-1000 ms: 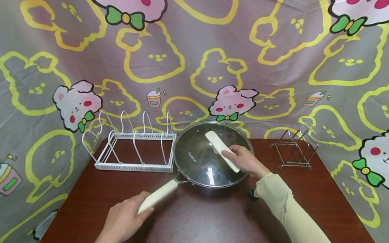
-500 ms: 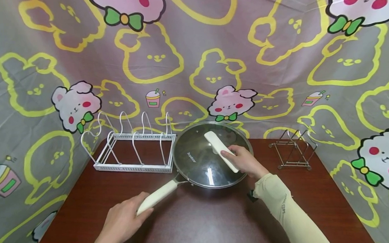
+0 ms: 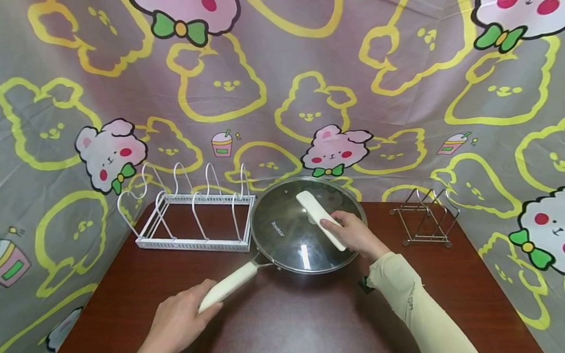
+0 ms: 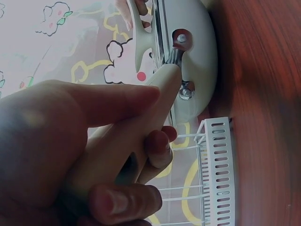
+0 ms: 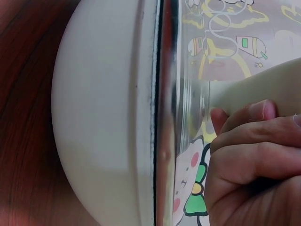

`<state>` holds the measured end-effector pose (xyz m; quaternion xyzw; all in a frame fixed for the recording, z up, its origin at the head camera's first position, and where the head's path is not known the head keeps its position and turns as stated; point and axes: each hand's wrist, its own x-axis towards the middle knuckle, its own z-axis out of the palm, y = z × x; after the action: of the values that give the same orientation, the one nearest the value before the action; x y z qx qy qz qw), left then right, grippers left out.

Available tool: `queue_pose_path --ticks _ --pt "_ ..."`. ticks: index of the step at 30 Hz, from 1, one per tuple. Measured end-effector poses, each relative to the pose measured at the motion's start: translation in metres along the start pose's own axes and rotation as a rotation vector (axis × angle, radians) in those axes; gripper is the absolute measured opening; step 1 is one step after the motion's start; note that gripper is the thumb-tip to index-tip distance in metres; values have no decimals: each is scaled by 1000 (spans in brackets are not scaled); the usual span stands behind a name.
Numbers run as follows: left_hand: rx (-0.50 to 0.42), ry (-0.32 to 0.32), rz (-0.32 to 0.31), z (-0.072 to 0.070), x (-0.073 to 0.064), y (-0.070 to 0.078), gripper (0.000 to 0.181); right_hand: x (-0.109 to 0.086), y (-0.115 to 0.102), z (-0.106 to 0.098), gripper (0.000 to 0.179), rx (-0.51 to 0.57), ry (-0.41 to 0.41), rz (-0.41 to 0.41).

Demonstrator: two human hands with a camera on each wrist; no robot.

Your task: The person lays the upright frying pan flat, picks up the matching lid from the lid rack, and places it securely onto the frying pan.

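A cream frying pan (image 4: 200,52) stands on the brown table, covered by a glass lid (image 3: 286,236) with a metal rim. My left hand (image 3: 181,317) grips the pan's long cream handle (image 3: 233,284); in the left wrist view the thumb lies along the top and the fingers curl beneath. My right hand (image 3: 355,231) holds the near end of the lid's white bar-shaped handle (image 3: 314,210). In the right wrist view the right hand's fingers (image 5: 254,155) are bent round that handle, just off the glass. The lid sits on the pan's rim all round.
A white rack (image 3: 196,245) with tall curved dividers stands left of the pan, close to its edge. To the right is a small chrome wire rack (image 3: 426,224). A cartoon-printed cloth (image 3: 266,90) hangs behind and on both sides of the table (image 3: 273,330).
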<state>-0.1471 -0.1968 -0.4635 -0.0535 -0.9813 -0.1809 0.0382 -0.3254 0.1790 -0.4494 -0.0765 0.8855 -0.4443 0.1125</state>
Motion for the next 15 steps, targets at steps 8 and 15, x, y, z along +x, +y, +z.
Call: queue_pose_path --ticks 8,15 --pt "-1 -5 -2 1 2 1 31 -1 -1 0 44 -20 31 -11" --pt "12 9 -3 -1 -1 2 31 -2 0 1 41 -42 58 -36"
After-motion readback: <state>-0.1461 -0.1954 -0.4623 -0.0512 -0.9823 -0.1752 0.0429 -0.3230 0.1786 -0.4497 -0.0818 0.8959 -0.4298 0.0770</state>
